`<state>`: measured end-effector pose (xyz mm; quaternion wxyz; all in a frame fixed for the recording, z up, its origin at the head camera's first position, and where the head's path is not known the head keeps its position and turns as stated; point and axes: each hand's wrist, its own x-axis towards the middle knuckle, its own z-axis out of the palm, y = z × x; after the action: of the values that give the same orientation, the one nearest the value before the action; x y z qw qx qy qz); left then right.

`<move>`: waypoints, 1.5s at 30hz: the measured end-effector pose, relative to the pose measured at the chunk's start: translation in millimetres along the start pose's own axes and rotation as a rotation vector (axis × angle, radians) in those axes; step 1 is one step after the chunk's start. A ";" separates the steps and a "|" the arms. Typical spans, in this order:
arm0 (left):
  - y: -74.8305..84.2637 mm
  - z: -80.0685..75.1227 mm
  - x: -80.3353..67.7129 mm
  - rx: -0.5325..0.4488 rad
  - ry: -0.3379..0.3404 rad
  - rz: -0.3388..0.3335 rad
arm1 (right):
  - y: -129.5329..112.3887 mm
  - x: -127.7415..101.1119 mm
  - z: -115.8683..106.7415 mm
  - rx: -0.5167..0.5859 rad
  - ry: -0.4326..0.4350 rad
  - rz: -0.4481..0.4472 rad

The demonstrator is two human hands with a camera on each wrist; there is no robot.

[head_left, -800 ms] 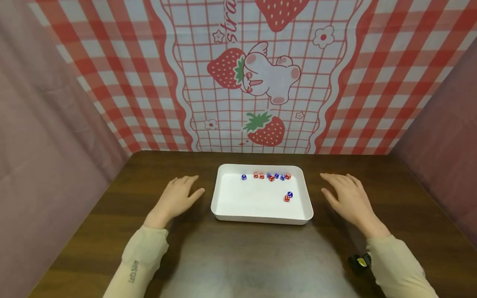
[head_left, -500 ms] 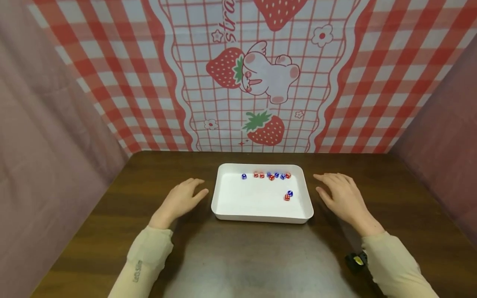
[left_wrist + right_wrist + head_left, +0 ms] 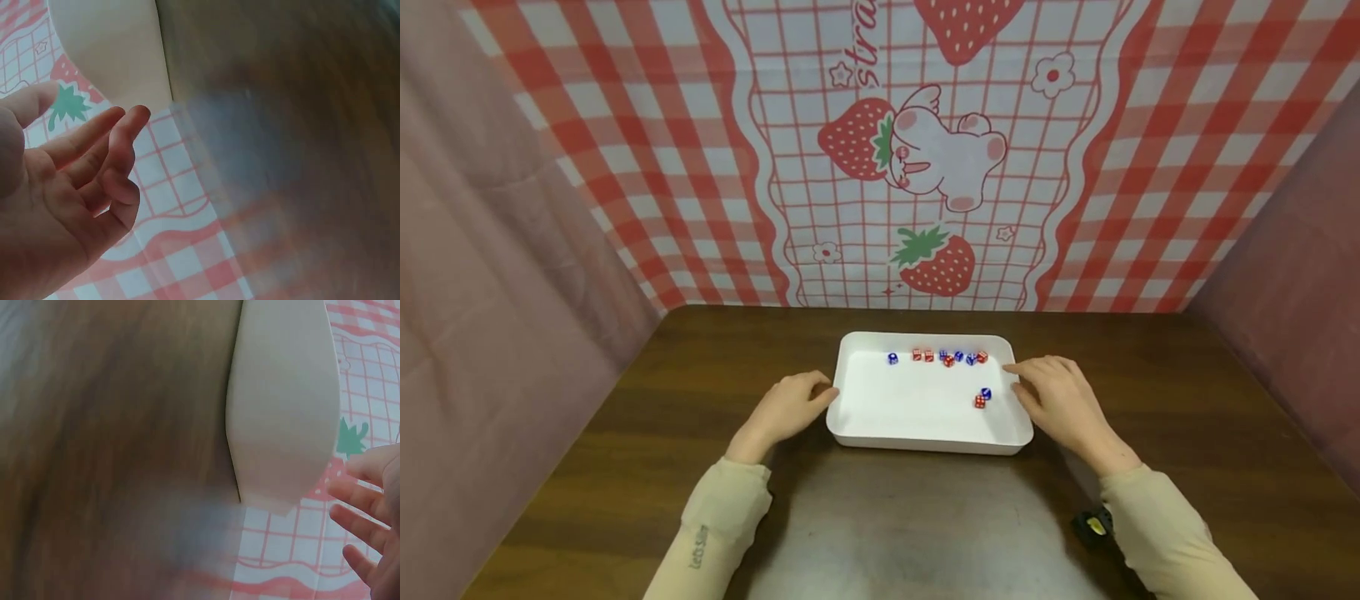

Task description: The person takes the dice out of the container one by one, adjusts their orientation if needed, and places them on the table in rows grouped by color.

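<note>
A shallow white tray [image 3: 917, 445] stands mid-table in the head view. Several red and blue dice lie in it, most along its far side. One red die [image 3: 980, 402] and one blue die [image 3: 987, 393] sit together nearer the right front. At the tray's left rim is my left hand [image 3: 792, 406], fingers loosely bent, thumb apart from them in the left wrist view. My right hand [image 3: 1060, 403] is at the right rim, its fingertips overlapping the rim in the head view. Whether either hand touches the tray I cannot tell. Neither hand holds anything.
The dark wooden table [image 3: 880, 517] extends around the tray. Behind it hangs a red checked cloth [image 3: 685, 150] printed with strawberries. Pinkish curtains [image 3: 497, 275] close off both sides. A small black device [image 3: 1093, 527] is at the right sleeve.
Both hands have moved inward, the left one to the right and the right one to the left, up to the tray's short sides. The tray and dice have stayed in place.
</note>
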<state>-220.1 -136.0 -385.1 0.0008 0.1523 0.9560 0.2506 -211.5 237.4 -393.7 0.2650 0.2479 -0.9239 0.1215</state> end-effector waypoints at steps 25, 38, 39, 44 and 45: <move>-0.1 7.6 -0.9 -0.077 -0.049 -0.013 | -18.5 13.8 19.5 -0.022 -0.340 0.027; -4.0 8.4 -3.8 -0.143 -0.084 0.004 | -22.9 16.3 24.4 -0.057 -0.354 0.040; -4.4 8.9 -3.9 -0.145 -0.083 0.003 | -23.2 16.2 24.7 -0.055 -0.353 0.041; -5.3 11.2 -3.8 -0.148 -0.072 0.010 | -23.2 15.3 26.2 -0.081 -0.332 0.032; -5.2 11.5 -3.7 -0.148 -0.070 0.011 | -23.1 15.1 26.6 -0.092 -0.325 0.026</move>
<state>-217.3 -135.9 -398.0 0.0444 0.1657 0.9334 0.3151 -222.0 202.4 -405.3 0.1216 0.2400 -0.9622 0.0408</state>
